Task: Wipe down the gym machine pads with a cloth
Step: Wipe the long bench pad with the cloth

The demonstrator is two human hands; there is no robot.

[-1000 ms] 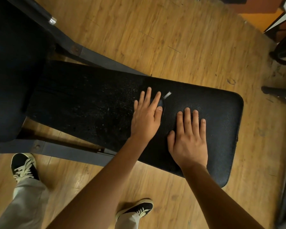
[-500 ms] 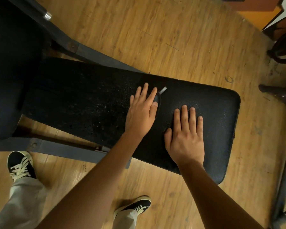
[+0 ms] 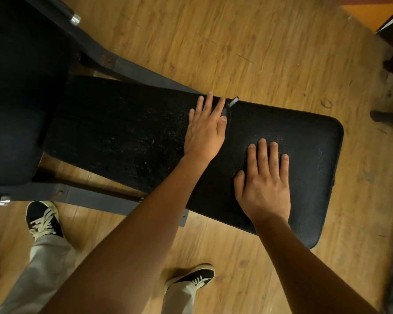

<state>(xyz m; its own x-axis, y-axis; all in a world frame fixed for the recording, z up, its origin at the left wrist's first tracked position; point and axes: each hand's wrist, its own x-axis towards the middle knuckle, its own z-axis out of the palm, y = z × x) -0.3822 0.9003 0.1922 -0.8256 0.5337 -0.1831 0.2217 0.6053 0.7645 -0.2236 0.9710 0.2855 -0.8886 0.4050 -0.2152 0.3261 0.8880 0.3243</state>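
Pressing hands: both lie flat, palms down, on the black pad [image 3: 145, 137].
Pad position: it sits on a dark metal frame [image 3: 132, 69] above the wooden floor [image 3: 236, 30].
Pad long axis: it runs from the upper left to the lower right of the view. The rounded free end points right, and the other end meets a larger dark cushion [image 3: 21, 87] on the left.
Pad surface: the left stretch is speckled with pale dust. The right stretch shows a fine pebbled grain.
Left hand [image 3: 205, 130]: the fingers are straight and slightly spread, with the tips reaching the pad's far edge. It grips nothing that shows.
Right hand [image 3: 264, 177]: the fingers are straight and close together, with the thumb out to the left. It rests on the pad's right half, toward the near edge, and holds nothing.
Hands together: they are near each other and not touching, the left farther out than the right.
Curved edge [image 3: 228, 118]: a dark ridge lies just beside the left thumb, with a small pale tab [image 3: 233, 101] at its far tip. I cannot tell whether these belong to a cloth or to the pad.
Feet: two dark shoes [image 3: 43, 219] with pale laces stand on the floor at the pad's near side, below grey trouser legs [image 3: 39, 268].
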